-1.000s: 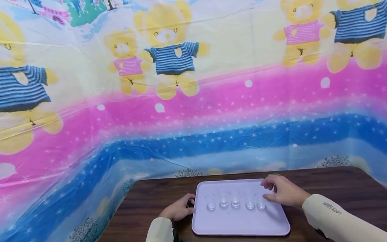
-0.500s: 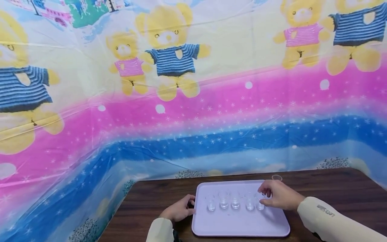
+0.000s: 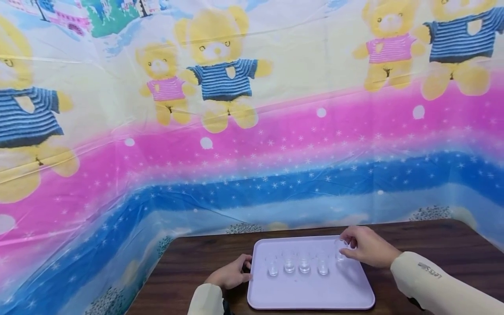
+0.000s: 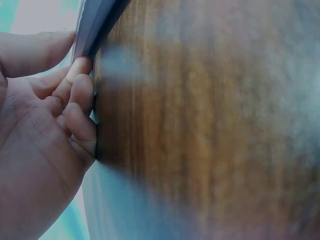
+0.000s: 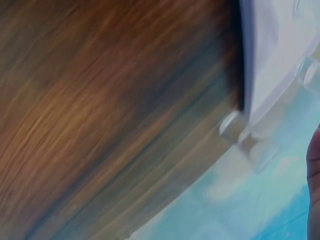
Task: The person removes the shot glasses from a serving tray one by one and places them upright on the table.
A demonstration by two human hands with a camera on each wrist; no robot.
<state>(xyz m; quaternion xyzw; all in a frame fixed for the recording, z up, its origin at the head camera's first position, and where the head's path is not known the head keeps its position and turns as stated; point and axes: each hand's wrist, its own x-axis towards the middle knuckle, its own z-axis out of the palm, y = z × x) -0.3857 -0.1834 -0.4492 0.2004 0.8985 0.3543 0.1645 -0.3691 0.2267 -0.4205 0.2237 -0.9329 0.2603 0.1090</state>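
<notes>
My right hand (image 3: 370, 247) pinches a small clear shot glass (image 3: 341, 253) by its upper part, over the back right part of a pale lilac tray (image 3: 311, 293). Several similar shot glasses (image 3: 304, 265) stand upright in a row across the tray's middle. At the tray's left edge is my left hand (image 3: 229, 273). In the left wrist view, the thumb and forefinger of that hand (image 4: 45, 115) grip the tray rim (image 4: 92, 30), the other fingers curled below. Only a sliver of my right hand (image 5: 314, 180) shows in the right wrist view.
Beyond the tray's right corner, another clear glass (image 5: 232, 127) stands on the dark wood table (image 5: 100, 100) in the right wrist view; my right hand hides it in the head view. A curtain with printed bears (image 3: 220, 78) hangs behind the table.
My right hand came down to the rightmost glass of the row, took hold of it and moved it back and slightly right. My left hand stays at the tray's edge.
</notes>
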